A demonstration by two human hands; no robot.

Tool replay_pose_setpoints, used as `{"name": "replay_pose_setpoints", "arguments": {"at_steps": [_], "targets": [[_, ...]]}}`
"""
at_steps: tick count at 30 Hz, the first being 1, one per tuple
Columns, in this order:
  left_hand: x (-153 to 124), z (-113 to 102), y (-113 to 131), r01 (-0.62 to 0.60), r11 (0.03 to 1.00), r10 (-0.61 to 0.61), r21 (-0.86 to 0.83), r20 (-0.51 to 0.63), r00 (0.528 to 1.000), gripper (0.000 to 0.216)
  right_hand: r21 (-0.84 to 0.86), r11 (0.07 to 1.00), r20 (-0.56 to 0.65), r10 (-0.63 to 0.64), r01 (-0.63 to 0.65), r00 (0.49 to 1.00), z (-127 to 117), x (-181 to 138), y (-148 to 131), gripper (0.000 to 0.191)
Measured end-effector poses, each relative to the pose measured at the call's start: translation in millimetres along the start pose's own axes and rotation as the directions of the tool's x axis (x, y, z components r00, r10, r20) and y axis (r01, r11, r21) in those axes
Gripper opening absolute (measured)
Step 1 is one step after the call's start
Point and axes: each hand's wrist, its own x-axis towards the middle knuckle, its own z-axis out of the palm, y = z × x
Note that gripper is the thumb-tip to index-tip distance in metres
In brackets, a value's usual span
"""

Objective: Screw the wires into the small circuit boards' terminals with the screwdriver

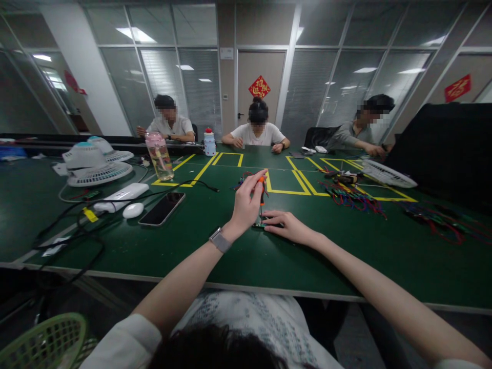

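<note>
Centrally, the raised left hand [246,206] has an upright orange-and-black screwdriver [262,199] in its grip. Lower, the right hand [289,226] lies palm-down, fingers against a green circuit board [259,225], grip unclear.

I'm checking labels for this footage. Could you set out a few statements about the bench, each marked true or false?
1. The left hand holds an orange-and-black screwdriver. True.
2. The screwdriver lies flat on the dark green table. False: it stands upright, its thin shaft pointing down.
3. The right hand is at a small green circuit board. True.
4. The wristwatch with a grey band is on the right wrist. False: the wristwatch is on the left one.
5. A flat, black-screened phone lies left of both hands. True.
</note>
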Motion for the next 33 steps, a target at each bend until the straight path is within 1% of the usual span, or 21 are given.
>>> {"name": "replay_pose_setpoints", "arguments": {"at_steps": [2, 7, 12, 16, 22, 25, 29, 31, 33], "targets": [[0.3, 0.3, -0.2, 0.012, 1.000, -0.012, -0.012, -0.010, 1.000, 0.030, 0.000, 1.000, 0.002, 0.005, -0.005, 1.000, -0.9, -0.1, -1.6, 0.033], [0.0, -1.2, 2.6, -0.006, 1.000, 0.008, 0.028, -0.068, 0.998, 0.020, 0.012, 1.000, 0.001, 0.010, -0.010, 1.000, -2.5, -0.2, -6.8, 0.033], [-0.4, -0.7, 0.2, -0.020, 1.000, 0.019, -0.006, -0.037, 0.999, 0.032, 0.020, 1.000, -0.006, 0.017, -0.017, 1.000, -1.7, 0.1, -7.0, 0.033], [0.6, 1.2, -5.0, 0.019, 0.997, -0.021, -0.071, -0.032, 0.999, 0.032, 0.033, 0.999, 0.001, 0.014, -0.014, 1.000, -2.5, 0.1, -7.0, 0.033], [1.4, -2.3, -2.5, 0.020, 0.998, -0.014, 0.058, -0.104, 0.994, 0.018, 0.022, 1.000, 0.005, 0.017, -0.017, 1.000, -3.3, -0.1, -8.3, 0.034], [1.0, -2.9, -1.5, 0.019, 0.998, -0.015, 0.053, -0.078, 0.997, 0.025, 0.029, 0.999, 0.001, 0.019, -0.019, 1.000, -2.0, 0.0, -6.1, 0.034], [-0.3, -0.1, -4.2, 0.015, 0.999, -0.015, -0.049, -0.015, 1.000, 0.034, 0.031, 0.999, 0.001, 0.012, -0.012, 1.000, -0.9, 0.2, -3.3, 0.033], [-0.9, 1.1, -5.1, 0.023, 0.998, -0.024, -0.060, -0.018, 1.000, 0.034, 0.025, 1.000, 0.002, 0.009, -0.009, 1.000, -1.0, 0.3, -3.2, 0.033], [-1.1, 1.0, -4.1, 0.002, 1.000, -0.003, -0.014, -0.044, 0.999, 0.030, 0.018, 1.000, 0.003, 0.011, -0.011, 1.000, -1.4, 0.3, -3.9, 0.034]]}}
